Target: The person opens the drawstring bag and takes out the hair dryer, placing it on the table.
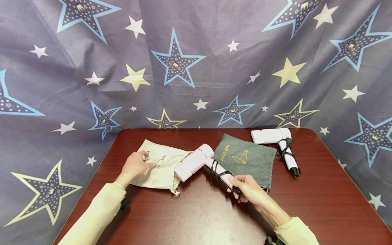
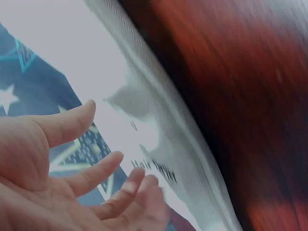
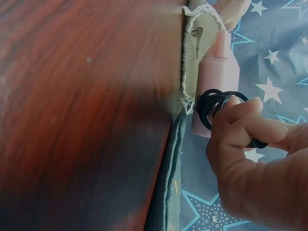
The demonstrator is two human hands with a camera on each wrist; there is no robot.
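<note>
A pink hair dryer [image 1: 196, 161] with its black cord wound around the handle is gripped at the handle's end by my right hand [image 1: 247, 190]. Its nozzle end is over the open-end side of a cream drawstring pouch [image 1: 165, 153], which lies flat on the table. In the right wrist view, my right hand [image 3: 255, 154] curls around the handle and black cord [image 3: 216, 106]. Over the pouch's left part is my left hand [image 1: 136, 166], fingers spread. The left wrist view has the left hand [image 2: 96, 178] relaxed beside the pouch [image 2: 159, 125], pinching nothing.
A dark green-grey pouch [image 1: 260, 163] printed "Hair Dryer" lies right of the pink dryer. Behind it at the right rests a white hair dryer [image 1: 269, 136] with a wound black cord. The reddish-brown table [image 1: 183, 217] meets a star-patterned curtain [image 1: 196, 102] at the back.
</note>
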